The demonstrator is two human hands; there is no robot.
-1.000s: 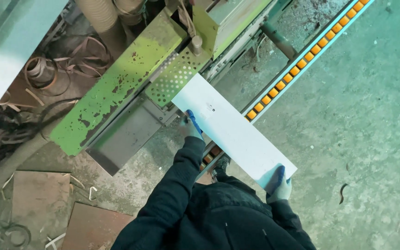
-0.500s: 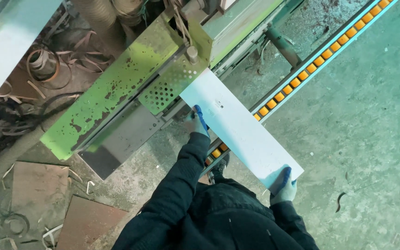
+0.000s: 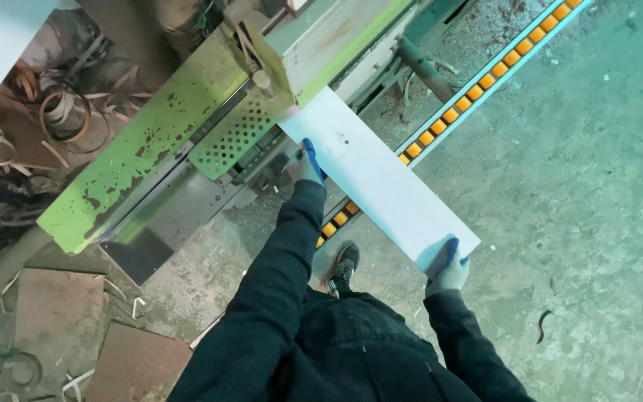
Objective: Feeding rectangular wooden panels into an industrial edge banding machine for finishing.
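The long white panel (image 3: 377, 175) ran on a slant from the green machine (image 3: 187, 141) down toward me, its far end tucked under the pale green housing (image 3: 336, 41), so I could not see how far in it reached. A small dark mark sat on its upper face, too small for me to make out. Beneath the panel's middle the roller track (image 3: 485, 82) with its orange rollers passed out of sight and showed again by my boot (image 3: 344, 266).

My left hand (image 3: 306, 164), in a grey glove with blue fingers, lay against the panel's left long edge near the machine, fingers curled over that edge; I could not tell how firmly it gripped, since the underside was hidden. My right hand (image 3: 448, 269), gloved the same, was closed around the near corner, blue fingers lapped onto the top face and the palm below. So the panel was held between my two hands, the left well up its length and the right at its near end.

My dark sleeves and jacket covered the lower middle of the view. To the left, a perforated green guard (image 3: 236, 138) stood just beside the panel's far end. Curled strips of scrap (image 3: 61, 112) lay in a heap beyond the machine, half in shadow, and brown boards (image 3: 53, 298) rested on the concrete floor (image 3: 589, 186), cut off by the lower edge.
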